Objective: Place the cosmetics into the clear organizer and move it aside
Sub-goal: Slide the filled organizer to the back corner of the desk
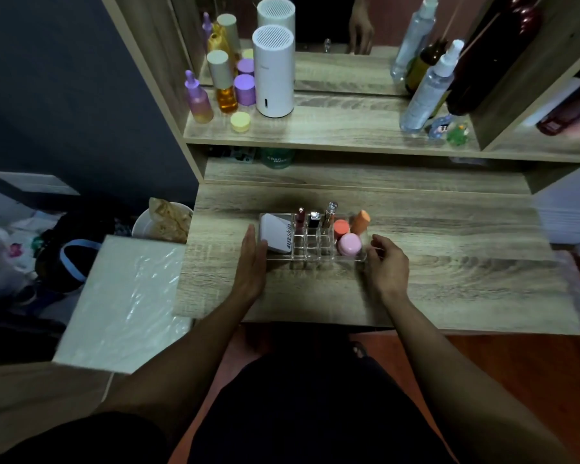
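The clear plastic organizer (315, 244) sits on your wooden desk top (449, 279), right between your two hands. It is full. A white flat case with "4U2 skin" on it (277, 237) leans in its left end. Three thin lipstick tubes (314, 218) stand up in the small middle slots. An orange egg-shaped sponge (360, 222), a small coral pot (341, 227) and a round pink pot (349, 244) sit in its right end.

Your left hand (252, 262) is flat and straight, fingers together, pressed against the left side by the white case. Your right hand (389, 262) is curled, fingers bent and a little apart, touching the right end. You cannot tell how tightly it grips.

Behind, a tall white round tube with a grille top (273, 72) stands on the shelf.
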